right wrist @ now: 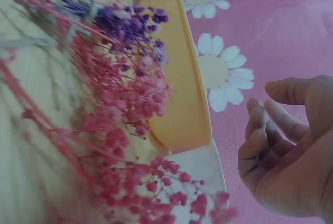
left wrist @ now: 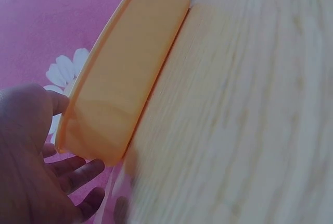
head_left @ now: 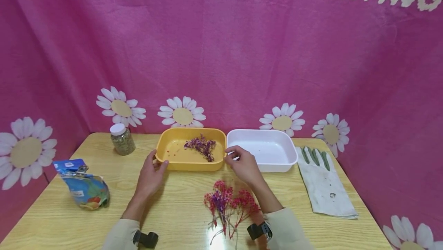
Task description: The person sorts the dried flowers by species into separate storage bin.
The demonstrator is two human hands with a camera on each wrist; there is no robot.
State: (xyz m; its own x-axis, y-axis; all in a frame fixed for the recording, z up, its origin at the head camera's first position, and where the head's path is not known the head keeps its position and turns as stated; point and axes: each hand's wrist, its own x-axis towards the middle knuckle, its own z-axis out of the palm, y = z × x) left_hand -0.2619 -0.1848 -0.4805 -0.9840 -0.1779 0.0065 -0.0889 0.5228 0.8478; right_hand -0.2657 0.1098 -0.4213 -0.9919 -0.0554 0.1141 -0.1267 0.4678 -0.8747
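A yellow tray (head_left: 194, 166) stands on the table with a sprig of purple dried flowers (head_left: 204, 147) lying inside it. My left hand (head_left: 151, 177) is at the tray's left end, thumb at the rim and fingers spread loosely by the corner, as the left wrist view also shows. Over the tray's right end hovers my right hand (head_left: 243, 166), its fingers loosely bent with nothing between them in the right wrist view. A white tray (head_left: 263, 168) adjoins the yellow one on the right. Pink and purple dried flowers (head_left: 226, 204) lie on the table in front.
At the left stand a white-capped jar (head_left: 123, 142) of dried bits and a blue pouch (head_left: 84, 186) with a clip on top. A pale cloth (head_left: 327, 192) with several green slim pods (head_left: 315, 157) lies at the right. Behind the table hangs a pink curtain (head_left: 221, 61).
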